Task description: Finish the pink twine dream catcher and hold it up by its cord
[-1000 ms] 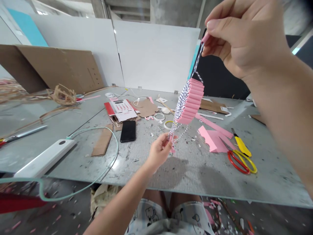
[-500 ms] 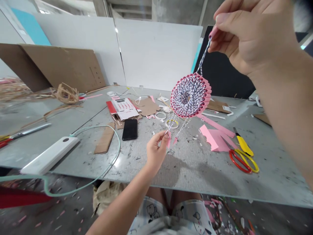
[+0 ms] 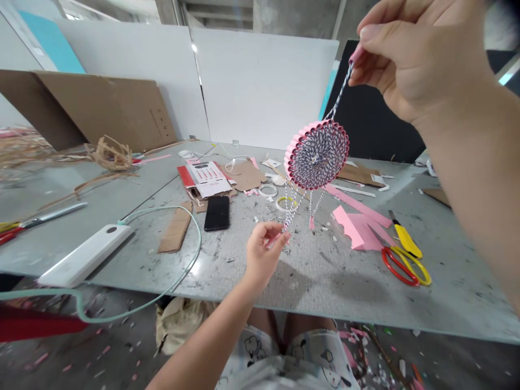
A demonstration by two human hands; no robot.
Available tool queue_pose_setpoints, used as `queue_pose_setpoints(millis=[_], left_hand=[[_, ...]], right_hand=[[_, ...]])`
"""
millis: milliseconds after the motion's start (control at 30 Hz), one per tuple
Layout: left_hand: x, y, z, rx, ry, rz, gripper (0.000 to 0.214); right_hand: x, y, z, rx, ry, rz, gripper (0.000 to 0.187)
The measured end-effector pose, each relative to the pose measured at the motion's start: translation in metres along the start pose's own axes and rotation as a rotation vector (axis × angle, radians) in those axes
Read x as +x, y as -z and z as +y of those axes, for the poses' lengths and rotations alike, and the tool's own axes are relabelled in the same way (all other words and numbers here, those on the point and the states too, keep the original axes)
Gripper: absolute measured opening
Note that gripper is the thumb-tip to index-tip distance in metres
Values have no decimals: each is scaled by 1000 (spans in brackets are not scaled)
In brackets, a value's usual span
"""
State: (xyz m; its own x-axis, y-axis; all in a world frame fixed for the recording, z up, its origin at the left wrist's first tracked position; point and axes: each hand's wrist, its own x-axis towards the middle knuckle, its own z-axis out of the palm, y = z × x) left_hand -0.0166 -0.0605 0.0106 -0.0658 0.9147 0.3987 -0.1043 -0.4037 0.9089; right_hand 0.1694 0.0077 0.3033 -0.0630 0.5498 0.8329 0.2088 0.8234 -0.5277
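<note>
A round hanging ornament [image 3: 317,154] of coiled blue-and-white twisted cord, edged with a scalloped pink paper rim, dangles above the table. High on the right, my right hand [image 3: 410,51] pinches the pink paper tab [image 3: 356,54] at the top of its hanging cord. My left hand [image 3: 266,249] is closed on the cord tassels [image 3: 289,214] below the disc, around their pink-wrapped ends. Another tassel with a pink tip [image 3: 312,222] hangs free just to the right of that hand.
Scissors [image 3: 406,265], a yellow cutter [image 3: 407,241] and pink paper [image 3: 368,232] lie at right. A phone [image 3: 216,213], tape rolls [image 3: 268,190] and a red-white box [image 3: 207,179] are mid-table. A white power strip [image 3: 87,254] with a green cable lies left; a cardboard box [image 3: 105,111] stands behind.
The disc has turned, so its pink rim now shows on the left instead of the right. My left hand has shifted slightly right and down, gathering tassels; my right hand stays nearly still.
</note>
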Motion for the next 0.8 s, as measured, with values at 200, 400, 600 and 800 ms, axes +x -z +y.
queue_pose_setpoints(millis=[200,400,600,800], left_hand=[[2,4,2,209,-127,72,12],[5,10,5,445,-321,0,7],[7,12,7,533,-420,-47,18],[6,11,10,570,-372,4,14]], right_hand=[[1,-1,5,-31,-4,11,9],[0,-2,5,-54,6,2,9],[-1,-1,4,-63,5,-8,10],[-1,2,8,-77,12,-7,9]])
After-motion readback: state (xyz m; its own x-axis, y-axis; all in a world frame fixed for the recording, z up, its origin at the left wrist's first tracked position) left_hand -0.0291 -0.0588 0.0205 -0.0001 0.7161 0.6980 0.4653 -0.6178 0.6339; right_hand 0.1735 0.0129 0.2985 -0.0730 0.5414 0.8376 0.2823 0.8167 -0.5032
